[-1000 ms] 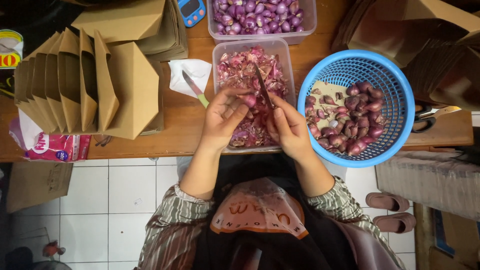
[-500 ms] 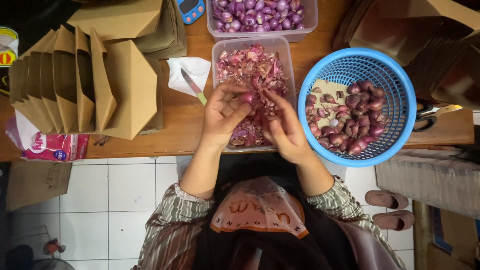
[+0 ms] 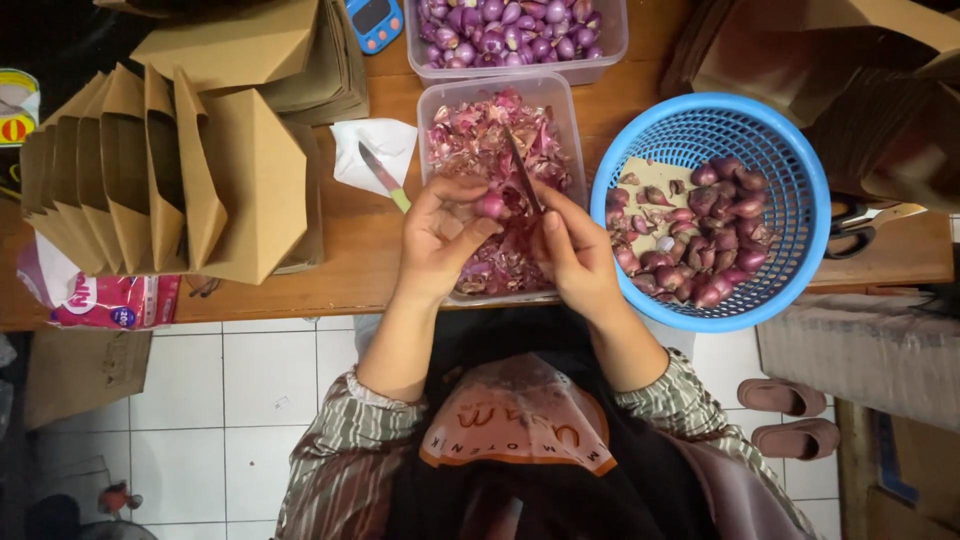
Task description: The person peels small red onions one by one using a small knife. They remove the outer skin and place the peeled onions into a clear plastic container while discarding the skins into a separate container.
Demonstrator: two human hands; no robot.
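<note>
Wooden table (image 3: 330, 270), warm brown top. White tiled floor (image 3: 200, 400) beneath. Pair of pink slippers (image 3: 790, 415) on tiles. Dim surrounds.

Small food-packing workspace: wooden table (image 3: 360, 240) over white tiled floor (image 3: 200, 400), bearing stacked brown paper bags (image 3: 170, 170), a blue basket (image 3: 790, 170) of shallots right of them, tubs, and a digital scale (image 3: 375, 20).

Left hand (image 3: 440, 235) pinches shallot (image 3: 492, 206); right hand (image 3: 575, 250) holds knife (image 3: 522, 172).
</note>
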